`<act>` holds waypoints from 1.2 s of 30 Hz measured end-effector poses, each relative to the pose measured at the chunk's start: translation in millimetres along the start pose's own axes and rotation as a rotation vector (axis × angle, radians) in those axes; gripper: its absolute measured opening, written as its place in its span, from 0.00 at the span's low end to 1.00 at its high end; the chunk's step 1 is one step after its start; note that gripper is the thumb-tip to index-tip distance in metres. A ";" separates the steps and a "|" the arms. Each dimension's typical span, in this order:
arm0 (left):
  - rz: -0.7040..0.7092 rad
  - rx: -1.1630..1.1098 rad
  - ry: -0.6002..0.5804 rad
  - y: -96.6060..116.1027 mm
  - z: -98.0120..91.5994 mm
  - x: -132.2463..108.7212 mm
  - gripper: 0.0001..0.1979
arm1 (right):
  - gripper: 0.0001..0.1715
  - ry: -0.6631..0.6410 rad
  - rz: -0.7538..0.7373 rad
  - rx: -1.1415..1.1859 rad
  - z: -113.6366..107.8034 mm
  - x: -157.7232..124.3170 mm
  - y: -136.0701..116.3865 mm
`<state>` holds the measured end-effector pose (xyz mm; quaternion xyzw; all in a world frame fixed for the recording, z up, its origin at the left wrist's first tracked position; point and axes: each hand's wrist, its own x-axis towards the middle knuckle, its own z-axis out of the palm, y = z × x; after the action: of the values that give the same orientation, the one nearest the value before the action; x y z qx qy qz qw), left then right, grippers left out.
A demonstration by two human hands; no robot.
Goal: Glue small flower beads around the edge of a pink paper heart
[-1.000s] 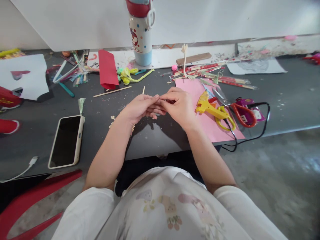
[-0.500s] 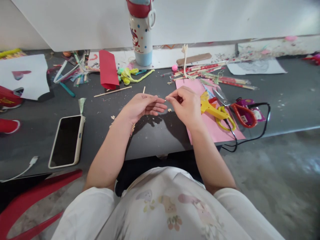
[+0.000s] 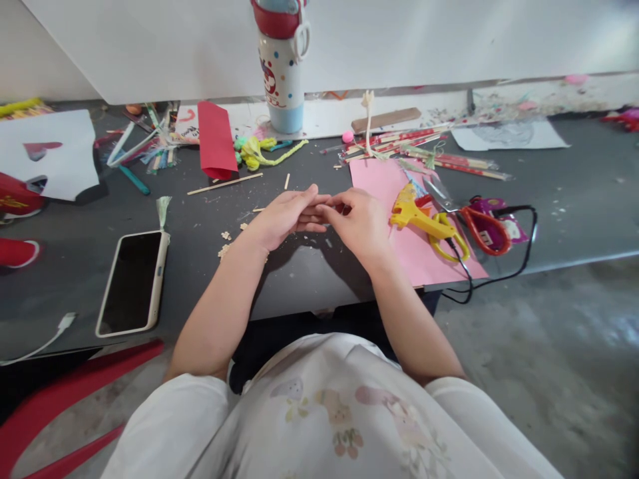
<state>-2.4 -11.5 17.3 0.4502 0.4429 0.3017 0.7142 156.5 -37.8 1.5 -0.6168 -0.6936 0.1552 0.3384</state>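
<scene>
Palm turned up, my left hand [image 3: 292, 214] is held over the dark tabletop with its fingers stretched towards the right. Thumb and index finger of my right hand [image 3: 355, 223] are pinched together against the left fingertips. Whatever lies in that pinch is too small or hidden to make out. Beside my left wrist are several small pale flower-shaped pieces [image 3: 224, 251]. Short thin wooden sticks [image 3: 287, 181] rest just beyond the left hand, and a longer stick [image 3: 224, 183] lies farther left.
On pink paper [image 3: 367, 174] at the right sit a yellow glue gun [image 3: 422, 218] and red-handled scissors [image 3: 486, 231]. A bottle [image 3: 284, 80] stands at the back. Left are a red envelope [image 3: 217, 140], a phone [image 3: 132, 283] and a cable [image 3: 62, 324]. Wrapped sticks [image 3: 399, 141] lie behind.
My right hand has moved left and slightly down, so its pinch now meets the left fingers. The small pale piece seen between the hands is now out of sight.
</scene>
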 end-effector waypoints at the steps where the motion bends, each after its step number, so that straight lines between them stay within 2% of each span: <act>1: 0.005 -0.001 0.001 0.0 0.7 -0.2 0.26 | 0.07 0.008 -0.006 0.002 0.3 0.5 -0.1; 8: -0.002 -0.032 0.016 1.9 0.7 -0.5 0.27 | 0.08 0.108 -0.045 0.045 -7.1 1.7 5.6; 14: 0.006 -0.011 -0.007 4.6 -0.7 -3.0 0.30 | 0.07 0.214 0.017 0.146 -15.9 3.3 15.2; 18: -0.018 -0.002 -0.038 1.8 -1.6 -1.5 0.29 | 0.05 0.122 -0.027 0.180 -13.8 0.5 11.4; 21: -0.027 -0.013 -0.064 -0.7 -0.7 0.1 0.27 | 0.07 0.039 -0.081 0.181 -8.9 -2.3 5.5; 24: -0.043 -0.034 -0.082 -2.2 0.5 1.2 0.25 | 0.06 0.005 -0.106 0.216 -5.4 -2.9 2.8; 28: -0.075 -0.034 -0.070 -4.4 0.6 2.4 0.27 | 0.08 0.016 -0.107 0.178 -4.8 -1.5 4.5; 32: -0.014 0.030 -0.062 -7.2 -2.9 3.4 0.24 | 0.07 0.055 -0.093 0.126 -5.6 -1.2 7.2; 36: 0.067 0.207 -0.075 -7.1 -6.9 3.4 0.20 | 0.06 0.122 -0.011 0.268 -3.7 -0.6 13.7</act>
<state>-7.0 -9.0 8.2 0.5470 0.4293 0.2609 0.6696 169.3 -36.4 -4.6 -0.5707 -0.6481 0.2068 0.4598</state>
